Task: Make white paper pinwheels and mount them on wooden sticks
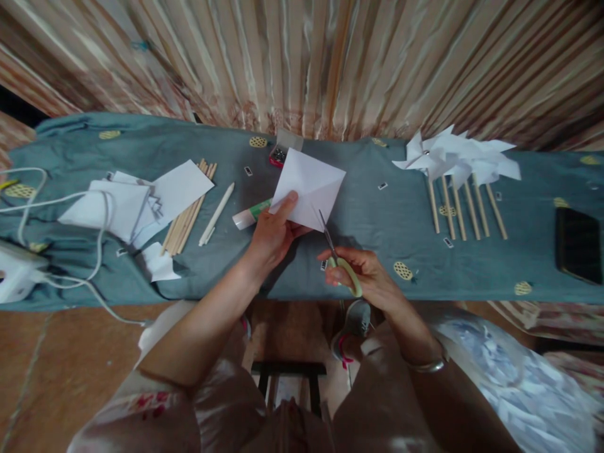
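A creased white paper square (309, 182) is pinched at its lower left edge by my left hand (276, 234), thumb on top. My right hand (361, 270) grips scissors (349, 275) with pale yellow-green handles. The scissor blades lie at the paper's lower right corner, partly open as far as I can make out. Behind the paper, a green and white glue tube (250, 215) shows in part. Beyond its upper left edge stands a small open box of pins (278, 156), partly covered by the sheet.
On the left lie stacked white papers (117, 204), wooden sticks (186, 223), a white pen (218, 212) and a white cable (101, 239). Several paper pinwheels (455, 157) on sticks lie right, before a phone (579, 245). A curtain (302, 69) hangs along the table's (368, 214) back edge.
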Demonstrator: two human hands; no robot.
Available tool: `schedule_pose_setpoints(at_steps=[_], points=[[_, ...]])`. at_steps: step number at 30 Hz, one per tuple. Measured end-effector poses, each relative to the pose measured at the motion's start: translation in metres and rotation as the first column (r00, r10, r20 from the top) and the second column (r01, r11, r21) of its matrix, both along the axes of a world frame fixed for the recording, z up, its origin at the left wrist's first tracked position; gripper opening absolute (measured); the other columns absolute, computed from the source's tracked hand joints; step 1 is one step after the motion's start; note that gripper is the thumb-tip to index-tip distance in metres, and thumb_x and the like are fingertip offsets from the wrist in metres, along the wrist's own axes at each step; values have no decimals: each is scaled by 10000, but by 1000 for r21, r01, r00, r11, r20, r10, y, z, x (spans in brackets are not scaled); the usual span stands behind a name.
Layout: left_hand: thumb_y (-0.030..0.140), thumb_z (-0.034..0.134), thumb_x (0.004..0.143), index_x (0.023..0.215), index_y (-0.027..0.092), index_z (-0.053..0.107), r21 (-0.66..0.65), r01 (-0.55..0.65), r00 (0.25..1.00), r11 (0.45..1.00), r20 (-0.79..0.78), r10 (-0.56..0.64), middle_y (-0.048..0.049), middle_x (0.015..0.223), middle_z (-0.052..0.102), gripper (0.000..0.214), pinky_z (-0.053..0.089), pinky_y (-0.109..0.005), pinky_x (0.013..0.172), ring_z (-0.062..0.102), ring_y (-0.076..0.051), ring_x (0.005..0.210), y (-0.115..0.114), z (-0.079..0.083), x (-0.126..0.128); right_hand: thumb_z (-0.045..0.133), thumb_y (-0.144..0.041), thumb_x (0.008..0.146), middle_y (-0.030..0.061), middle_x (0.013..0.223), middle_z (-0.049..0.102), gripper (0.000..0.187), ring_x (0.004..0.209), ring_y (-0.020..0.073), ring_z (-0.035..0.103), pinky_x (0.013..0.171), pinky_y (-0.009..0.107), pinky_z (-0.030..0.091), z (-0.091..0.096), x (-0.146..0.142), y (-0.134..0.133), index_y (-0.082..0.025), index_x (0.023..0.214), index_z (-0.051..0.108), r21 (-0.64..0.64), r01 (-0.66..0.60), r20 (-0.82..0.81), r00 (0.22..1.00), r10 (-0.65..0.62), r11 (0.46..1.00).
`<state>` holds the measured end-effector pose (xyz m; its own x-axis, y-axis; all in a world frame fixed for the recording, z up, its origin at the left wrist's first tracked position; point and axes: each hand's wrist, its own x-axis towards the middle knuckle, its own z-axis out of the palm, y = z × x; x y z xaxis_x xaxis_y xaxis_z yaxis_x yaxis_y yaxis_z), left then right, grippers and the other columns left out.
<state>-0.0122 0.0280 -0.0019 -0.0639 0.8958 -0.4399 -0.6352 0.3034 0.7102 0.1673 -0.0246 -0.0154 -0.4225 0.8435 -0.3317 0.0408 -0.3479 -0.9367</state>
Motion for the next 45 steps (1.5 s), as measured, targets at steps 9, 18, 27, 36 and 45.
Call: schedule_pose_setpoints(at_steps=[9, 18, 27, 36, 45], points=[[262, 617, 924, 850, 203, 682, -12, -2, 999, 1000, -38, 1, -14, 787, 736, 114, 576, -314, 760, 712, -188, 801, 0, -6, -1, 854, -468, 677, -32, 628, 644, 351, 554, 104, 557, 543, 240, 504, 2, -1, 0, -221, 905, 753, -37, 26, -15, 1000, -27, 999], [247, 611, 927, 914, 173, 665, 13, 3, 1000, 1000, -6, -3, -12, 775, 732, 92, 601, -317, 782, 721, -178, 777, -2, -6, 0, 884, -431, 630, -53, 611, 615, 343, 549, 89, 562, 543, 218, 523, 7, -2, 2, -227, 877, 762, -120, 38, -11, 999, -39, 992], [238, 605, 930, 910, 182, 665, 2, -2, 1000, 1000, 5, 2, -13, 782, 735, 84, 599, -339, 819, 731, -191, 823, -2, -6, 0, 888, -416, 626, -55, 606, 620, 305, 528, 83, 561, 572, 226, 554, 4, -3, 1, -231, 837, 768, -124, 51, -15, 998, -53, 991], [232, 620, 924, 861, 181, 665, -6, -20, 1000, 1000, 6, 20, -3, 739, 715, 93, 583, -313, 771, 698, -163, 720, -1, -6, 0, 889, -414, 624, -52, 596, 621, 313, 522, 84, 557, 533, 214, 532, 4, -3, 1, -228, 849, 775, -119, 49, -15, 999, -52, 992], [202, 576, 946, 875, 177, 653, 7, -21, 1000, 1000, 23, 21, 0, 751, 718, 108, 586, -367, 845, 698, -159, 701, -1, -3, -1, 903, -403, 602, -55, 593, 638, 318, 515, 80, 583, 532, 206, 550, 3, -4, 2, -229, 837, 780, -142, 70, -5, 997, -71, 987]])
